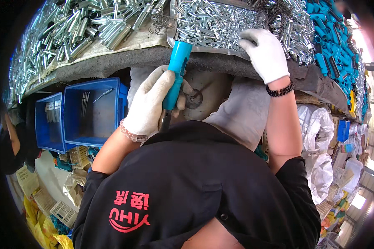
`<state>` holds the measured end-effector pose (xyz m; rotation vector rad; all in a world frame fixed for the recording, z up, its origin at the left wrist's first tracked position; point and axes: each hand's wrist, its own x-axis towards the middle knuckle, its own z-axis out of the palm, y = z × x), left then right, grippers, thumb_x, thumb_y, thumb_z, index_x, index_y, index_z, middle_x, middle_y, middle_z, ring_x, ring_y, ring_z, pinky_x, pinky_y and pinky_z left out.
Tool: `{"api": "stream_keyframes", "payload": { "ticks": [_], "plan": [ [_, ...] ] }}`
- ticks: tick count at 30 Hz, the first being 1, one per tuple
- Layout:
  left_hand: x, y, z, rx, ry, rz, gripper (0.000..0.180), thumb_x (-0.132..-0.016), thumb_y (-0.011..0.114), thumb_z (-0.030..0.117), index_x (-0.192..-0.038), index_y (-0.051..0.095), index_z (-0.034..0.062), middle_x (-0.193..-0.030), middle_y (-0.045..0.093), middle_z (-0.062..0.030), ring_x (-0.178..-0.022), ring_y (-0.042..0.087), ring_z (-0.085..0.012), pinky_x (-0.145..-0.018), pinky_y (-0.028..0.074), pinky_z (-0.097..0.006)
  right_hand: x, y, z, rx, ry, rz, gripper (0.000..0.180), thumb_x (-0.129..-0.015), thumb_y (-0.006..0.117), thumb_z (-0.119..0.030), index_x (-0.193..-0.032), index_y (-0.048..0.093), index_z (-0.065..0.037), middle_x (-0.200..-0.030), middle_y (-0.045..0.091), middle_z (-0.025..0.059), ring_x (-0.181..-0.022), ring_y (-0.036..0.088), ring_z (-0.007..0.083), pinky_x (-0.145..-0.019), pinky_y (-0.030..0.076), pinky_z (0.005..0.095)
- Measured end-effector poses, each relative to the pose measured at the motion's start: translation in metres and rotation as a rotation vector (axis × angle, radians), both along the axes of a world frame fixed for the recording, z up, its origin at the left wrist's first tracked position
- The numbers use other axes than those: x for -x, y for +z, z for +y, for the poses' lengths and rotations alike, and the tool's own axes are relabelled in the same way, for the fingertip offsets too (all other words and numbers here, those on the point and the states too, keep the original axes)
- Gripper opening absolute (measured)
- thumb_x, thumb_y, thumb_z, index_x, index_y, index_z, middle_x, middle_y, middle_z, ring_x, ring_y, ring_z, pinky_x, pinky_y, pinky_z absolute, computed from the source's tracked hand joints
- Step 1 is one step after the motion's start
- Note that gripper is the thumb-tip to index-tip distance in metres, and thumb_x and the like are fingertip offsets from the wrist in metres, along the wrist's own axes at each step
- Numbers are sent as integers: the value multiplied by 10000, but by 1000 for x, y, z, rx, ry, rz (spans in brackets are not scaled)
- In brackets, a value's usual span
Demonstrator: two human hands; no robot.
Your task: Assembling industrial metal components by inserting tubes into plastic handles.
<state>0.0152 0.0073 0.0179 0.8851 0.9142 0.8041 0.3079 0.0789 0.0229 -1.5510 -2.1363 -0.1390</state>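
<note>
My left hand [150, 101], in a white glove, grips a blue plastic handle [175, 71] that stands nearly upright at the table's edge, a dark metal end showing below my fist. My right hand [265, 53], also gloved, rests flat on a pile of small silver metal parts [212, 23] in a shiny tray [172, 40] on the table. A black bead bracelet circles my right wrist.
Silver metal tubes [83, 25] cover the table's left side, blue plastic sleeves [332, 37] the right. Black springs [278, 12] lie by the tray. Two blue bins [93, 110] stand under the table at left. White sacks [320, 137] sit lower right.
</note>
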Motion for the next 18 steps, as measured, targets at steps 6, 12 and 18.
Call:
{"api": "stream_keyframes", "payload": {
  "ticks": [6,12,18],
  "plan": [
    [1,-5,0,109,118,-198,382,-1082,407,403,-1185,505,48,-862,582,-82,-642,557,-132,-573,489,-280,7,12,0,-20,-26,182,145,-892,655,-179,-952,735,-75,-1001,724,125,-934,680,322,-835,531,396],
    [14,-21,9,436,-109,-683,544,-1064,351,530,-1388,467,109,-862,586,-79,-579,509,-141,-496,427,-261,78,32,-58,349,130,792,123,-832,752,-66,-939,720,-13,-925,727,61,-858,678,120,-789,532,263],
    [0,-7,3,596,-96,-659,595,-1003,324,672,-1148,576,153,-633,488,-51,-424,407,-147,-358,308,-265,118,7,-76,324,304,1034,118,-806,776,23,-887,695,-4,-924,693,66,-836,666,132,-780,537,258]
  ]
}}
